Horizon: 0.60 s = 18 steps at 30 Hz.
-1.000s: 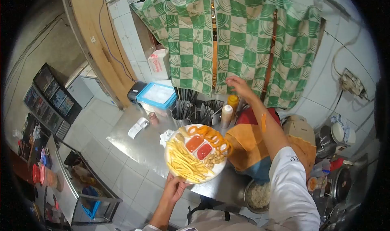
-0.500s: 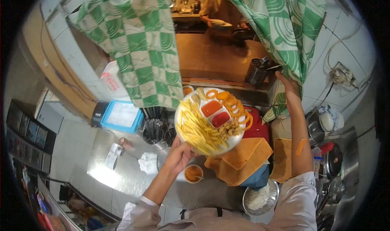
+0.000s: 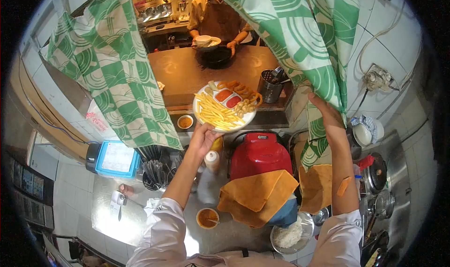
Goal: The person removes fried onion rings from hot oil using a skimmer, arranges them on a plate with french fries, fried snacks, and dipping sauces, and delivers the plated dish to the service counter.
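Note:
In my left hand (image 3: 204, 139) is the near rim of a white plate (image 3: 245, 120), held up at the opening over the wooden counter. The plate carries French fries (image 3: 213, 111), onion rings (image 3: 241, 89), small browned pieces (image 3: 244, 108) and a divided dish with orange sauce (image 3: 224, 95) and red sauce (image 3: 233, 102). My right hand (image 3: 326, 111) holds the right-hand green and white curtain (image 3: 300, 41) aside; some of its fingers are hidden by the cloth. A second curtain (image 3: 117, 74) hangs to the left.
Beyond the wooden counter (image 3: 173, 74), a person (image 3: 220, 18) holds a black pan (image 3: 215, 57) and bowls. A metal utensil holder (image 3: 271, 87) stands by the right curtain. Below are a red appliance (image 3: 260, 154), orange cloths (image 3: 258, 196), a sauce cup (image 3: 207, 217) and a rice bowl (image 3: 290, 236).
My left hand has carried the plate forward, up to the opening. The curtains hang wider apart in view. The person beyond now faces the counter with the pan and bowls.

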Tool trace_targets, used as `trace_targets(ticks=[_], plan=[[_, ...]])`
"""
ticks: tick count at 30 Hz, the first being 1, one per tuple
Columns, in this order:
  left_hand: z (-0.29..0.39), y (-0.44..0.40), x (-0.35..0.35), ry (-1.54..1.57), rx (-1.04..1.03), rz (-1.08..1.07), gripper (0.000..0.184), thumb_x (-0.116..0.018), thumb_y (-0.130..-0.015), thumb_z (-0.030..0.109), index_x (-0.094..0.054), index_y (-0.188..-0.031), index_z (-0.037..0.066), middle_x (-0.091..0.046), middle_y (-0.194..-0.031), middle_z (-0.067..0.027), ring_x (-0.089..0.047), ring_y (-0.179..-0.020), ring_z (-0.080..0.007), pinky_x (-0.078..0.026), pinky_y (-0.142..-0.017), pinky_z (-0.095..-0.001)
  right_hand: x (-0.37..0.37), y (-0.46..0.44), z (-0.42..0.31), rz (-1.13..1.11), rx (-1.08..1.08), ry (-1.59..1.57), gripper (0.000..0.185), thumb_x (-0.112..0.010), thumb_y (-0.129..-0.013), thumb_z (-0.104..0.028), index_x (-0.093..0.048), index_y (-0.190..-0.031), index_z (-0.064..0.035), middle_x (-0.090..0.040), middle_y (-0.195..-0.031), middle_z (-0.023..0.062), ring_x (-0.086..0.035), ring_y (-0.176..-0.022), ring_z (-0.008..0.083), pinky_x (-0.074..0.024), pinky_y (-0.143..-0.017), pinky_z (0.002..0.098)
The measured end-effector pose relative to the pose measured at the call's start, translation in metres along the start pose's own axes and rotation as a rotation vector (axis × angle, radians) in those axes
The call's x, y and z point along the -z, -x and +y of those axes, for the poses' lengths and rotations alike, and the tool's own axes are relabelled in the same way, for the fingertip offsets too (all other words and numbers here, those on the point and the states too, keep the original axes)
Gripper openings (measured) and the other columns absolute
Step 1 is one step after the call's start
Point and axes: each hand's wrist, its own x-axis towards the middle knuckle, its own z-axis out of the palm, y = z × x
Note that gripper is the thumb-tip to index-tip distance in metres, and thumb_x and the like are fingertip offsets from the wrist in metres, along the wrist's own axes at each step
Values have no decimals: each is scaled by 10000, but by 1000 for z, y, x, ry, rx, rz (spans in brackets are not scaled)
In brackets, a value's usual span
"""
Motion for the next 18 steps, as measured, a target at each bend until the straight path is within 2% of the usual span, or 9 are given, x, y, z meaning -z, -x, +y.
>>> trace_targets(ticks=[2, 4, 6, 7, 9, 14, 16, 18], plan=[[0, -18, 10, -6, -3, 0, 746, -501, -904, -118, -304, -1587, 111, -505, -1577, -200, -575, -1393, -411, -530, -1114, -635, 2, -5, 6, 27, 117, 58, 738, -822, -904, -484, -640, -1458, -31, -635, -1447, 117, -511, -1394, 242, -280, -1225, 372], [1, -37, 21, -28, 9, 46, 619, -491, -920, -102, -388, -1509, 58, -544, -1522, -232, -602, -1363, -408, -532, -1129, -619, 3, -8, 9, 17, 115, 38, 710, -829, -904, -467, -653, -1440, -35, -639, -1440, 106, -523, -1372, 234, -293, -1217, 372], [5, -51, 26, -32, 35, 39, 583, -493, -917, -110, -399, -1473, 38, -554, -1502, -249, -611, -1349, -419, -528, -1130, -626, 3, -9, 13, 40, 55, 78, 669, -835, -908, -431, -665, -1422, -38, -652, -1417, 92, -547, -1338, 220, -323, -1198, 368], [5, -53, 25, -46, 13, 58, 571, -495, -919, -108, -405, -1466, 27, -562, -1494, -249, -615, -1343, -422, -525, -1132, -630, 2, -13, 17, 35, 146, 62, 637, -824, -925, -411, -670, -1417, -37, -664, -1399, 87, -562, -1321, 209, -342, -1185, 355], [7, -64, 26, -77, -10, 85, 529, -498, -921, -103, -433, -1437, -4, -584, -1468, -251, -621, -1336, -420, -516, -1135, -641, 3, -15, 21, 21, 161, 52, 618, -819, -932, -404, -676, -1408, -37, -669, -1392, 86, -570, -1310, 206, -353, -1177, 351], [5, -80, 38, -63, 15, 80, 537, -497, -926, -100, -433, -1451, -5, -580, -1474, -254, -613, -1346, -421, -507, -1141, -647, 1, -16, 18, -30, 164, 35, 576, -813, -943, -380, -694, -1386, -33, -685, -1374, 87, -591, -1285, 199, -372, -1167, 342], [1, -88, 45, -74, 22, 94, 545, -499, -929, -97, -428, -1461, -3, -572, -1484, -254, -608, -1353, -422, -506, -1142, -646, 2, -18, 22, -14, 87, 60, 585, -824, -933, -376, -696, -1388, -31, -694, -1367, 87, -603, -1282, 198, -372, -1175, 343], [-3, -96, 54, -24, 43, 85, 541, -512, -936, -82, -429, -1464, -3, -573, -1483, -264, -602, -1359, -429, -509, -1136, -641, 2, -20, 25, -27, 126, 74, 603, -831, -923, -380, -691, -1405, -46, -690, -1387, 74, -593, -1317, 193, -355, -1197, 339]])
